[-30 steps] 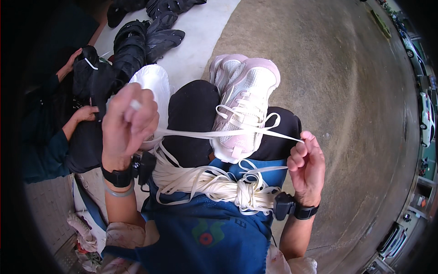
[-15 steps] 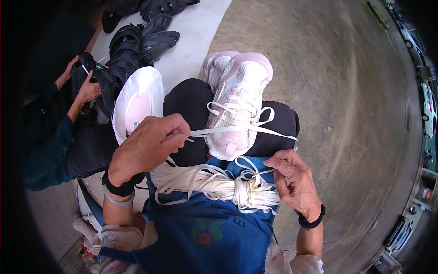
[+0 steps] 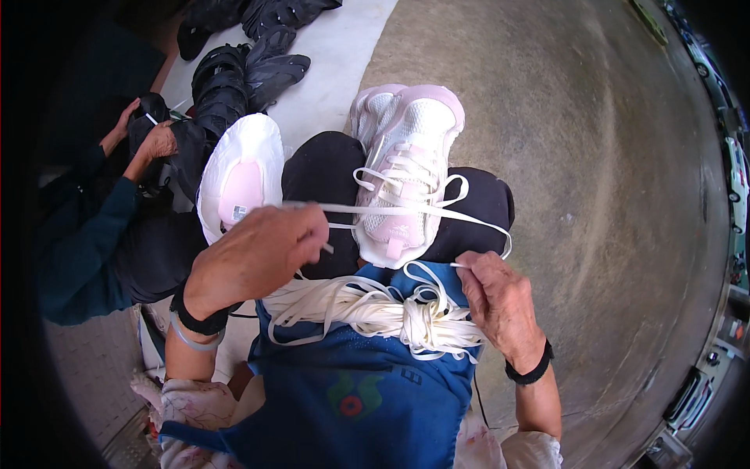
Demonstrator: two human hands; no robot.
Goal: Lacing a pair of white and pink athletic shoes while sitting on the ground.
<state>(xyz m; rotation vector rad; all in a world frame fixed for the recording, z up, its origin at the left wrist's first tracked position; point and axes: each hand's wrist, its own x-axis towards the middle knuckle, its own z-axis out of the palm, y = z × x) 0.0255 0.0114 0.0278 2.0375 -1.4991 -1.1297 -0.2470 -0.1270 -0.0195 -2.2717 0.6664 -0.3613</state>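
Observation:
A white and pink sneaker (image 3: pixel 416 125) lies across my dark-trousered knees, its heel toward me. A flat cream shoelace (image 3: pixel 375 209) is threaded through its upper eyelets, with loose loops at the sides. My left hand (image 3: pixel 254 254) is closed on the lace, which stretches leftward over the shoe; a short tip pokes out below the fingers. Pinched fingers of my right hand (image 3: pixel 500 301) hold a white lace end, right of the shoe's heel. On my blue apron (image 3: pixel 312 399) rests a knotted bundle of cream laces (image 3: pixel 422 324), between my wrists.
Another white shoe with a pink insole (image 3: pixel 241 184) sits beyond my left hand. Farther left, a co-worker's hands (image 3: pixel 160 142) handle a black shoe. Several black shoes (image 3: pixel 223 82) line a pale surface. Concrete floor (image 3: pixel 594 195) extends rightward, with parked vehicles (image 3: pixel 736 184) at the far edge.
My left hand has turned slightly, and the lace now runs higher past its fingers. The right hand's fingers have closed together, a lace end showing at their tips.

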